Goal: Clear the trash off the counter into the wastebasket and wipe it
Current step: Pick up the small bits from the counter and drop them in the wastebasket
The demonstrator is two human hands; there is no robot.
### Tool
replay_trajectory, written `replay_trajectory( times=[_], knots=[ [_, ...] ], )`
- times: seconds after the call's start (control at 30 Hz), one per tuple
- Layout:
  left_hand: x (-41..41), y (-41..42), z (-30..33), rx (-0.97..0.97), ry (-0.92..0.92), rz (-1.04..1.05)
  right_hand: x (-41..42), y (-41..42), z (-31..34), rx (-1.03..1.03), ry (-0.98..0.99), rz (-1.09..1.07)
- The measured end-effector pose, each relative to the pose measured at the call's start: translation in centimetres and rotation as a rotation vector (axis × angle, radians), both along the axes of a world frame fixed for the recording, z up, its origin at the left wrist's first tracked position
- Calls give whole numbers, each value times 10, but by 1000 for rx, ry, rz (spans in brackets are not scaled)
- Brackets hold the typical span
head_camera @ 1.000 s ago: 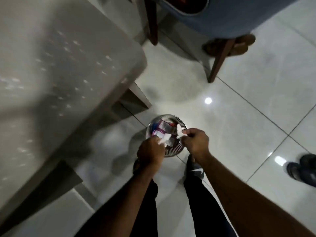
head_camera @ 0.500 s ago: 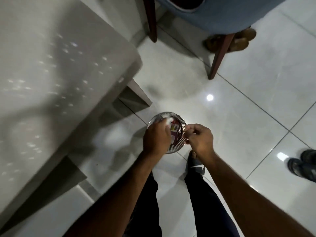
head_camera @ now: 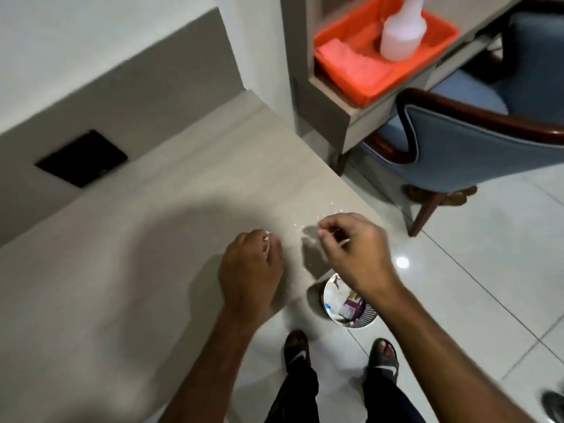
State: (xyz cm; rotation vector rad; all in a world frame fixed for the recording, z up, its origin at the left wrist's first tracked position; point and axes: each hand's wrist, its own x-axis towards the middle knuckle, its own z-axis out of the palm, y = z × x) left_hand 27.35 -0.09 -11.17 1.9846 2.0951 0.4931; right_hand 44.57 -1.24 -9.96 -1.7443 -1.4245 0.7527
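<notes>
My left hand [head_camera: 250, 270] hovers over the grey counter [head_camera: 137, 270] near its right corner, fingers curled in. My right hand [head_camera: 354, 248] is just to the right at the counter's edge, fingertips pinched together. Small white scraps [head_camera: 305, 232] lie on the counter between the two hands. White specks show at both sets of fingertips; the blur hides whether they are held. The round metal wastebasket [head_camera: 363, 322] stands on the floor below my right wrist, with wrappers and paper inside.
An orange tray [head_camera: 366, 87] on a shelf at the upper right holds a white spray bottle [head_camera: 403, 32] and a pink cloth [head_camera: 345, 56]. A blue armchair [head_camera: 476, 154] stands right of the counter. A black square panel [head_camera: 82, 158] sits in the wall.
Both hands rose from the wastebasket on the floor to the counter's right corner. My view tilted up, which brought the shelf, the tray and the chair's seat into sight.
</notes>
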Motion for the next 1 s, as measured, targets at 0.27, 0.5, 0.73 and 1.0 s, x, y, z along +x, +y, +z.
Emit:
replay_trajectory(
  times=[0.27, 0.5, 0.73, 1.0],
  knots=[
    [-33, 26, -13, -235, 8, -31, -76, 84, -7, -250, -429, 558],
    [-37, 29, -22, -177, -10, -48, -87, 94, -19, -282, -522, 600],
    [-36, 45, -30, -184, -45, -74, -82, 96, -22, -399, -433, 505],
    [-7, 36, -7, -39, -57, -99, -10, 38, -19, -230, -150, 37]
  ],
)
